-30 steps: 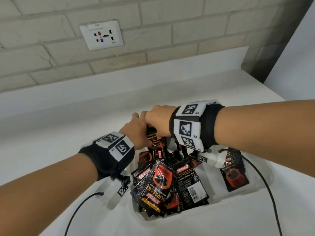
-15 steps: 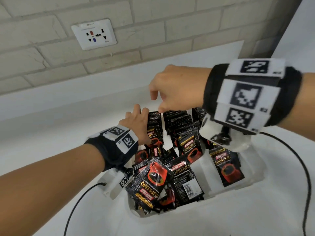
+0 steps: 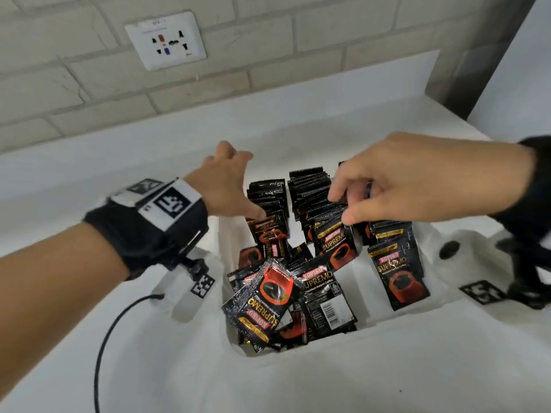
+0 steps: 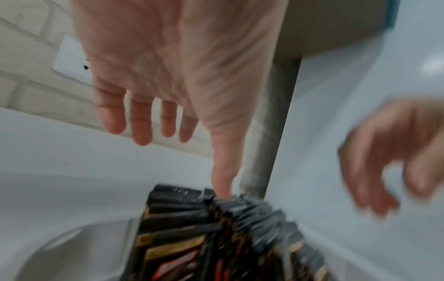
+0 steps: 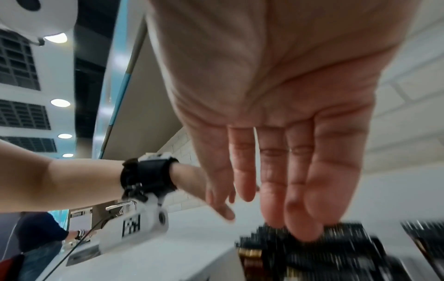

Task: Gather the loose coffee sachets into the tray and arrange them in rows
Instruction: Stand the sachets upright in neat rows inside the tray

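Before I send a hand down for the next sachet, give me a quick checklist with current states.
1. Left hand free: ok, fingers straight, thumb touching the left row.
2. Right hand free: ok, fingers relaxed over the middle row, holding nothing.
3. Loose sachets reachable: ok, piled at the tray's near end.
4. All sachets arranged: not ok, the pile remains.
5. Tray has bare floor: ok.
6. Sachets outside the tray: cannot tell.
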